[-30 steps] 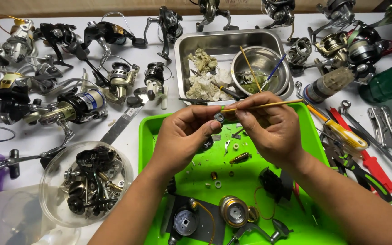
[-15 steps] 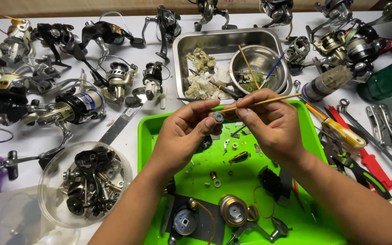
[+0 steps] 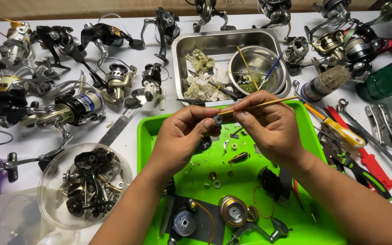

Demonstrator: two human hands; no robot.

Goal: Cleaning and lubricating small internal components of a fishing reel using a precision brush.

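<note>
- Left hand (image 3: 184,136): thumb and forefinger pinch a small dark round part (image 3: 218,120), metal by its look, held above the far edge of the green tray (image 3: 153,136).
- Right hand (image 3: 268,124): fingers closed on a thin wooden stick (image 3: 273,103), pale yellow and straight; its near tip meets the round part, its other end points away over the tray's far right corner.
- Green tray: glossy plastic with a raised rim, lying on the desk (image 3: 128,140) right under both hands. It carries loose small bits, a brass-coloured piece (image 3: 239,157), a round silvery spool (image 3: 232,210) and a dark flat plate with a gear housing (image 3: 186,222).
- Steel pan (image 3: 182,59): rectangular, brushed metal, just beyond the tray; crumpled stained rags (image 3: 200,77) lie inside it beside a round steel bowl (image 3: 259,68) with thin brushes leaning in it.
- Clear plastic tub (image 3: 51,199): round, left of the tray, filled with dark and brassy reel parts.
- Fishing reels (image 3: 73,109): many, black, silver and gold, spread left of and beyond the tray.
- Hand tools (image 3: 364,159): right of the tray; a yellow-handled screwdriver (image 3: 343,131), red and green-black grips, grey steel pliers.
- Desk: white, smooth, scuffed with dirt marks.
</note>
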